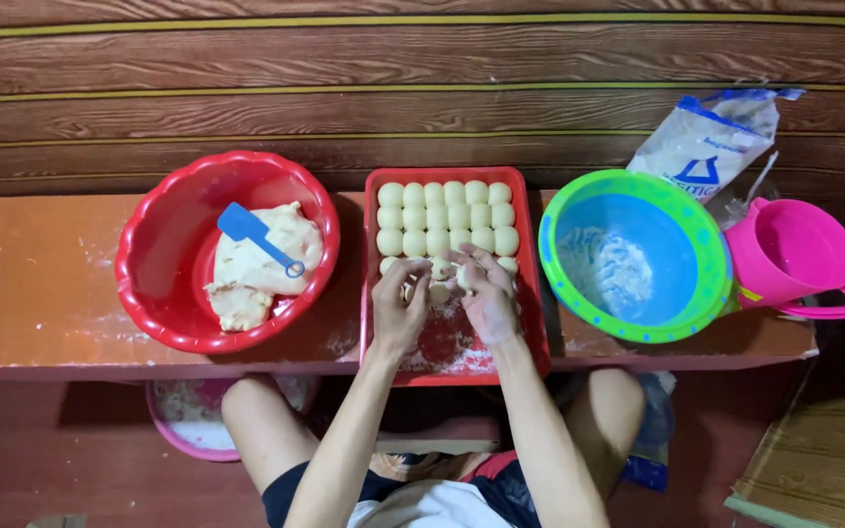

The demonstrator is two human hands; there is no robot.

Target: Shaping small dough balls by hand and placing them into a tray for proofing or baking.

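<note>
You're partway through the shaping stage here, filling the red rectangular tray (pixel 537 293) with little dough balls (pixel 447 215): three neat rows are lined up at the far end and a fourth row is started, so I'd say the tray's a bit over half done. Your left hand (pixel 399 311) and right hand (pixel 488 293) are both down in the middle of the tray, fingers curled loosely around small pale dough pieces (pixel 439 290); looks like a light pinch-and-roll grip rather than a tight fist, though I can't tell exactly how many pieces each hand has. The near end of the tray is bare red plastic with flour dusted over it. My guess is the next bit needs a gentle touch, since the balls look soft and smooth and sit touching each other, so a new one has to tuck in beside its neighbours without squashing them. The rest of the dough (pixel 261 264) is a lumpy, sticky-looking mass in the round red basin (pixel 149 264) on your left, with a blue plastic scraper (pixel 251 231) lying on top. On your right there's a green-rimmed blue bowl (pixel 696 244) with powdery flour in it, a pink jug (pixel 796 256) and a crinkly flour bag (pixel 711 142), all on the worn orange bench (pixel 31 284).
</note>
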